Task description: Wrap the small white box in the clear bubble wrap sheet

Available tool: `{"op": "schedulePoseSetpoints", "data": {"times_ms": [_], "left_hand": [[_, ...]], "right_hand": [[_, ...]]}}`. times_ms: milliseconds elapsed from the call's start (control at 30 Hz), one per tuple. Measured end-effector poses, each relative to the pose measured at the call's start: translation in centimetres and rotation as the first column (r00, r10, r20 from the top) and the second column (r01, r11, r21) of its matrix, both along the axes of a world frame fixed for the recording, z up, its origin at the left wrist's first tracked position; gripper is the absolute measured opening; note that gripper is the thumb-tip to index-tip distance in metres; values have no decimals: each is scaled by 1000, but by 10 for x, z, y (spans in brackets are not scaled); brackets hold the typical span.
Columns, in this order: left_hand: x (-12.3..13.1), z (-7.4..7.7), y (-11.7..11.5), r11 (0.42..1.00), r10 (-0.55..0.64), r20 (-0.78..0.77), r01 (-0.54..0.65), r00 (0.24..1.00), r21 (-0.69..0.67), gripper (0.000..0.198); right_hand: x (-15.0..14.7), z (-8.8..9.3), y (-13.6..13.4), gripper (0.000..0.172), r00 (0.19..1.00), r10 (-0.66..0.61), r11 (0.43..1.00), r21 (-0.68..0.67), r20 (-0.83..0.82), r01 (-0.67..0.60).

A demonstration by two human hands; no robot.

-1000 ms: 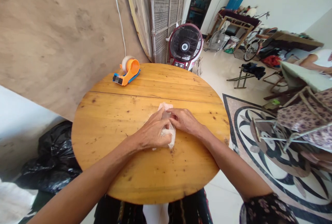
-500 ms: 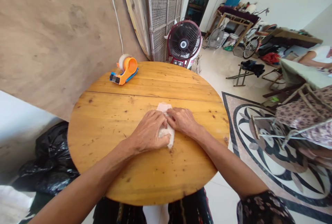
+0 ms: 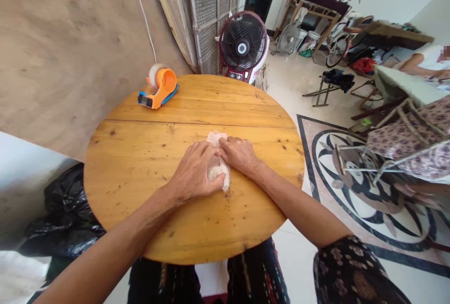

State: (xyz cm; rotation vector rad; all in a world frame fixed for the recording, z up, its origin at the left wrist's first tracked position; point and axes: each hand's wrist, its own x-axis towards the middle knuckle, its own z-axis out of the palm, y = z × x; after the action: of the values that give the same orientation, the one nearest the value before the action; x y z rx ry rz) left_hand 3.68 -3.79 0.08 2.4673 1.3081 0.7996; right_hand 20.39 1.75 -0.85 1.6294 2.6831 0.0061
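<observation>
A small packet in whitish, see-through wrapping [image 3: 217,171] lies on the round wooden table [image 3: 133,168], its far end poking out beyond my fingers. My left hand [image 3: 194,168] curls over its left side, with the thumb along the near end. From the right, my right hand [image 3: 241,155] presses on the packet, fingers bent and touching those of the left hand. Both hands cover the middle of the packet, and what is inside the wrapping I cannot make out.
An orange tape dispenser [image 3: 162,87] stands at the table's far left edge. Behind the table is a fan [image 3: 242,48]. Black plastic bags [image 3: 66,210] lie at the left. On the right, another person [image 3: 422,65] sits at a cloth-covered table, near a folding chair [image 3: 408,147].
The view has shifted slightly, so the table and hands sit a little higher and further left. Both hands keep their hold on the packet, with only small finger movement.
</observation>
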Motion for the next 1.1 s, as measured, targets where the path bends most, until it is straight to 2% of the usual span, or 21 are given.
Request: {"op": "schedulePoseSetpoints", "data": {"times_ms": [100, 233, 400, 567, 700, 833, 1100], "left_hand": [[0, -3, -3, 996, 76, -21, -77, 997, -38, 24], [2, -5, -5, 994, 71, 11, -70, 997, -86, 21], [2, -6, -6, 985, 78, 56, -69, 995, -156, 29], [2, -5, -8, 986, 92, 59, -82, 994, -148, 26], [2, -6, -9, 991, 99, 68, -93, 993, -93, 22], [3, -9, -10, 993, 100, 71, -95, 992, -71, 17], [6, -9, -12, 983, 148, 98, -136, 984, -122, 14]], "right_hand": [[-1, -2, 0, 32, 1000, 5, 1000, 16, 2, -5], [1, 2, 4, 31, 1000, 2, 1000, -9, -30, -2], [16, 17, 9, 30, 982, 56, 991, -111, -181, -77], [39, 31, -10, 38, 933, 92, 979, -137, -348, -148], [42, 36, -31, 29, 880, 111, 956, -194, -461, -222], [33, 38, -42, 20, 844, 95, 952, -200, -529, -232], [25, 25, -42, 23, 774, 80, 946, -196, -628, -257]]}}
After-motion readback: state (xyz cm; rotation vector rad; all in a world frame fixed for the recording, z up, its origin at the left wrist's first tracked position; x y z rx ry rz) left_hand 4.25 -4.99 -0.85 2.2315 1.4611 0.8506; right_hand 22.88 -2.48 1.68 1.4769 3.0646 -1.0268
